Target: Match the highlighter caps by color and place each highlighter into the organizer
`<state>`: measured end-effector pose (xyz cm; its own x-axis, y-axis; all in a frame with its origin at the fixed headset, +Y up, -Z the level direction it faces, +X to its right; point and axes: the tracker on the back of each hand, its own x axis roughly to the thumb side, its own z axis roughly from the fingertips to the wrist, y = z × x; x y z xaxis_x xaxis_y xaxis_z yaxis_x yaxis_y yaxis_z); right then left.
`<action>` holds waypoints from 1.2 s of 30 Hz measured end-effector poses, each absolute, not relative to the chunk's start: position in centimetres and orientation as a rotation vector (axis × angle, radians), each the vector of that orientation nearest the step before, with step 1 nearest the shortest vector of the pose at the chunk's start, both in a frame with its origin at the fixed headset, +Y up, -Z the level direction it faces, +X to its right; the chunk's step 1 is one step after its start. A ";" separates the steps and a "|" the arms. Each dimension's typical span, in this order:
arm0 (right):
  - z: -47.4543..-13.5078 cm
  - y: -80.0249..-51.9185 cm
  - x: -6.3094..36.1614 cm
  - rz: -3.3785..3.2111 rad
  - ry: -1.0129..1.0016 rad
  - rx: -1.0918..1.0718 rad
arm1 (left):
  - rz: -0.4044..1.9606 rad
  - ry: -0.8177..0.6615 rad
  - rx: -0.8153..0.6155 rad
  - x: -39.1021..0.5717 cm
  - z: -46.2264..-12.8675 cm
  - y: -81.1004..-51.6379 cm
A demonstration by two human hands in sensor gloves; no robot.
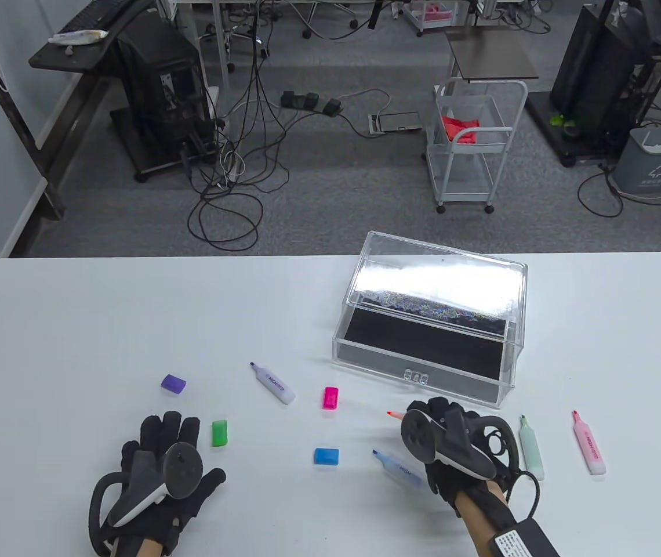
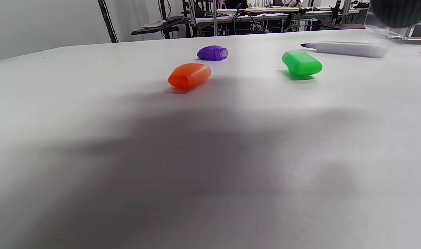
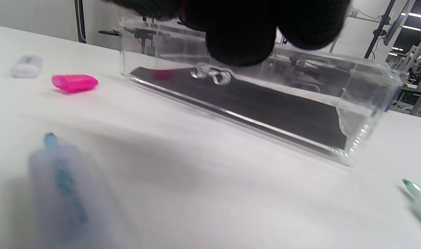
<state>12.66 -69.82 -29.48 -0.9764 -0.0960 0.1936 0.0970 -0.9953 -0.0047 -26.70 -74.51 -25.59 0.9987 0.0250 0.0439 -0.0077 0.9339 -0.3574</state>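
Two gloved hands: left hand (image 1: 159, 470) spread flat; right hand (image 1: 446, 444) pinches an orange-tipped highlighter (image 1: 395, 415), tip pointing left, beside the clear acrylic organizer (image 1: 423, 377).

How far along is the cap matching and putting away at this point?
Nothing is done: the clear organizer holds no highlighters, and the purple cap, green cap and orange cap lie loose. In hand: the right hand is over an orange-tipped highlighter; the grip is hidden. All capping and storing remains.

Black knit gloves, apparently grey-white trackers (image 1: 177, 470)
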 end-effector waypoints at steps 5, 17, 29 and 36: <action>-28.6 -69.1 9.8 -3.064 0.057 -0.324 | 0.020 -0.056 -0.361 -26.7 -25.7 -74.6; -28.3 -70.9 8.2 -3.166 0.098 -0.308 | 0.004 -0.064 -0.362 -26.4 -25.7 -74.6; -28.3 -71.1 8.1 -3.195 0.092 -0.277 | 0.355 -0.070 -0.254 -29.6 -25.7 -68.6; -28.5 -71.3 8.7 -3.220 0.082 -0.252 | 0.190 0.155 -0.306 -32.0 -28.2 -69.7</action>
